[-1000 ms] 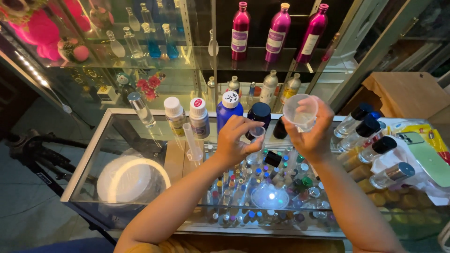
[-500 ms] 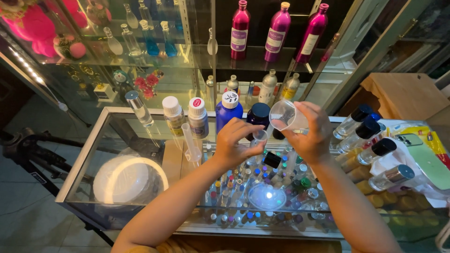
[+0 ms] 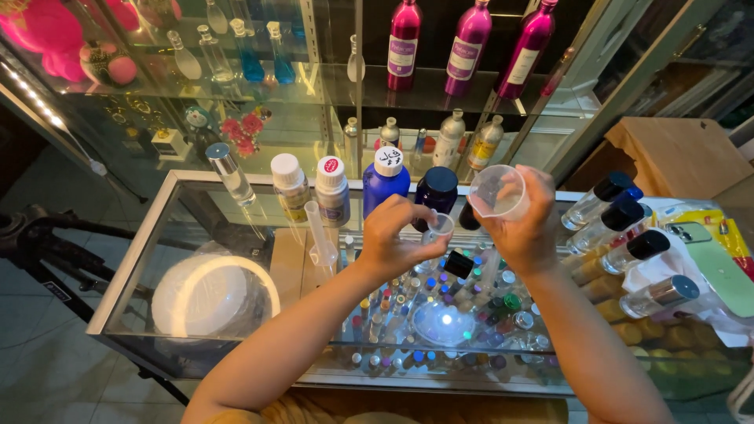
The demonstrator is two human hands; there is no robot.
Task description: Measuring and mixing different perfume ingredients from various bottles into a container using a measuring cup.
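— Since a second ago the right hand (image 3: 522,228) has tipped the clear plastic cup (image 3: 499,192) lower and brought it left, toward the small glass vial (image 3: 440,228). Before, the cup was held higher and more upright. Do you see it too?

— Yes, I see it. The cup now leans with its mouth toward the vial, just above it, and the right grip is closed around the cup's wall. The left hand (image 3: 397,239) has its grip closed on the vial with the fingertips, holding it upright above the glass surface (image 3: 157,235).

— What worries me is the size of the two mouths. The cup is wide and the vial is narrow, so I judge that a quick tilt can send liquid past the rim and onto the fingers or the glass.

— I agree. I cannot tell how much liquid is in the cup, it is too clear. Also the vial is held in the air, not standing, so a small shake of either hand can move the two mouths apart.

— And the neighbours are close. The dark blue bottle (image 3: 437,191) stands just behind the vial, and the blue bottle with the white cap (image 3: 386,179) beside it. An elbow or wrist moving forward can knock them.

— The plastic funnel (image 3: 320,235) stands unused to the left of the hands.
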